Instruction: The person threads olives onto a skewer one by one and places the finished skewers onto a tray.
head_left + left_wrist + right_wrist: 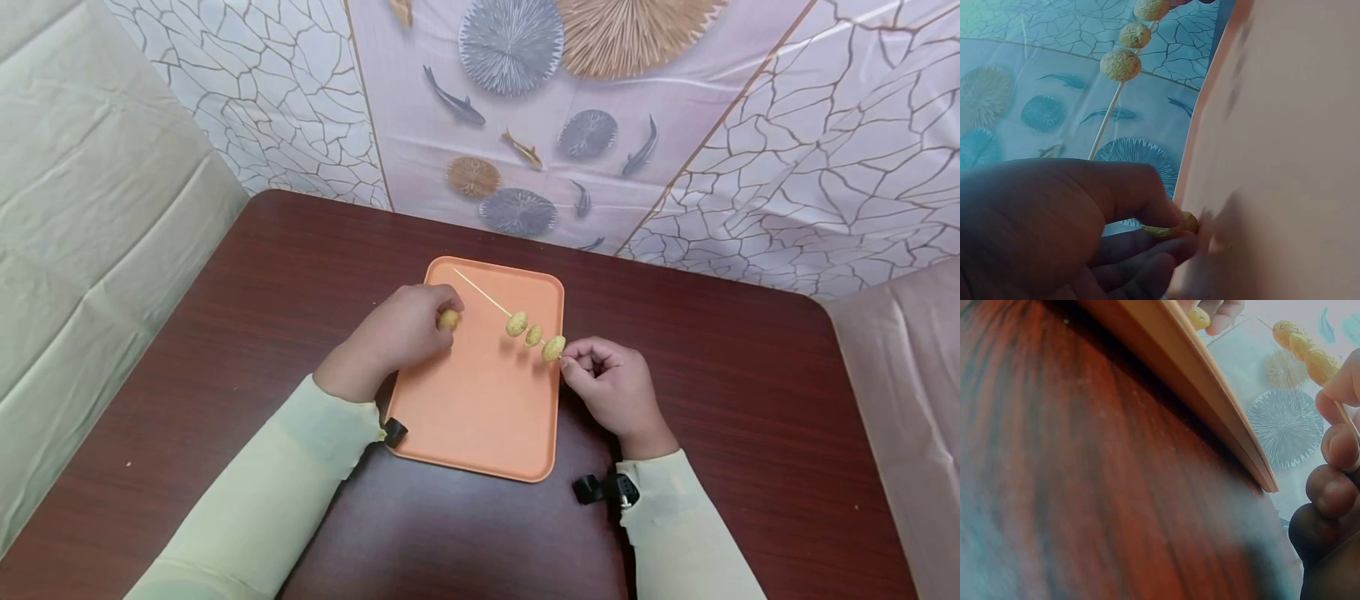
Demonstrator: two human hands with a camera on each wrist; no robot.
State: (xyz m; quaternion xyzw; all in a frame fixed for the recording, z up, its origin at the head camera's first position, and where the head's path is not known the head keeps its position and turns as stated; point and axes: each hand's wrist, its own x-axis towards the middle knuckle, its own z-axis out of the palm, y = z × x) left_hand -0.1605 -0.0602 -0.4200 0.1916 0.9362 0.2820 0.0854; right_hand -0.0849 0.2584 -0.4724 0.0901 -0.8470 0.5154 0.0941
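My left hand (401,333) pinches a small yellow wrinkled ball (449,320) between thumb and fingers, over the left side of an orange tray (472,417). In the left wrist view this ball (1190,221) is partly hidden by the fingers. At the tray's right edge, my right hand (618,387) grips the near end of a thin wooden skewer (482,291). Three similar balls (533,335) are threaded on it, close to the right fingers. The skewer's bare length slants up and left above the tray, its free tip pointing away from me.
The tray lies on a dark reddish-brown table (720,392). Behind the table hangs a patterned cloth (517,125), with pale cloth (97,250) along the left side. Small black wrist cameras sit at both cuffs; the left one (394,432) overlaps the tray's near-left corner.
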